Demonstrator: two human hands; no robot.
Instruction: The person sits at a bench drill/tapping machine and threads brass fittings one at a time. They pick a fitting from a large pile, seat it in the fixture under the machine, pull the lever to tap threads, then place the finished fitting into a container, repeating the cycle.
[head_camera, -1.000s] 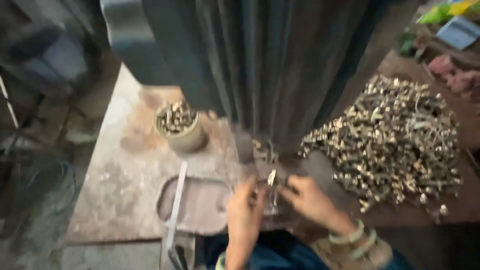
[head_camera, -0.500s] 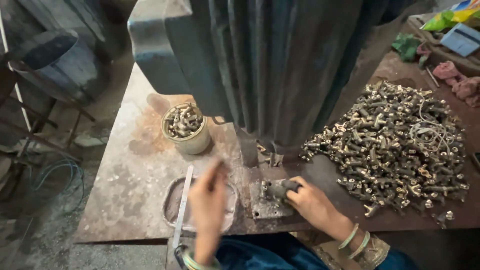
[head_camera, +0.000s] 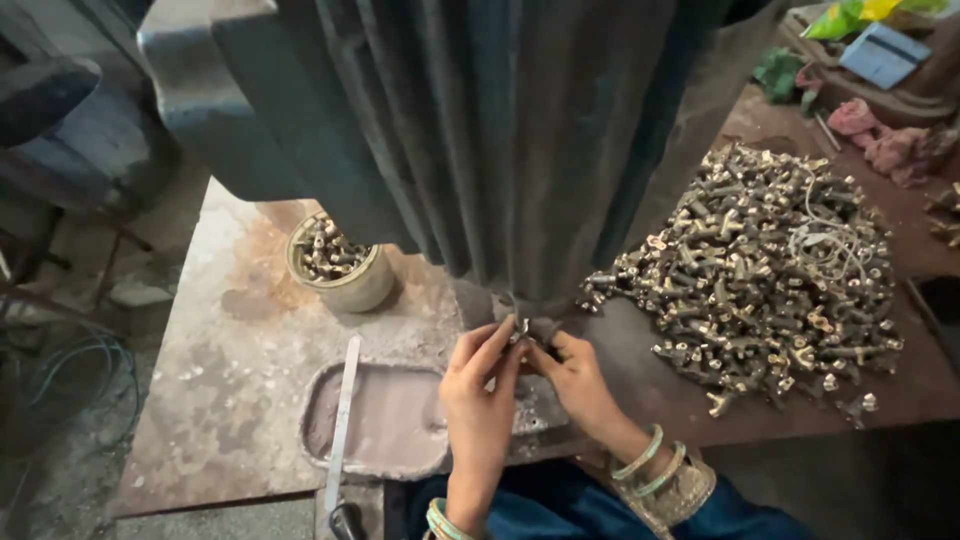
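Your left hand (head_camera: 480, 385) has come back from over the shallow tray (head_camera: 385, 420), where it was half a second ago, and now meets your right hand (head_camera: 575, 380) just under the big grey machine column (head_camera: 480, 130). Both hands reach forward with wrists low near the table edge and fingers pointing up toward the column's foot. Your fingertips are pinched together around one small metal fitting (head_camera: 523, 327), left fingers on its left side, right thumb and forefinger on its right; how firmly each hand grips it is too small to tell. Your right wrist carries two pale green bangles (head_camera: 650, 462), and your left wrist shows at least one.

On the rusty steel table (head_camera: 230, 360) you have one round cup (head_camera: 340, 265) full of small brass parts, left of the column. One flat metal strip (head_camera: 342, 420) lies along the left rim of the single tray. To your right sits one large heap of brass fittings (head_camera: 760, 270), far too many to count, with a thin pale wire looped over its top.
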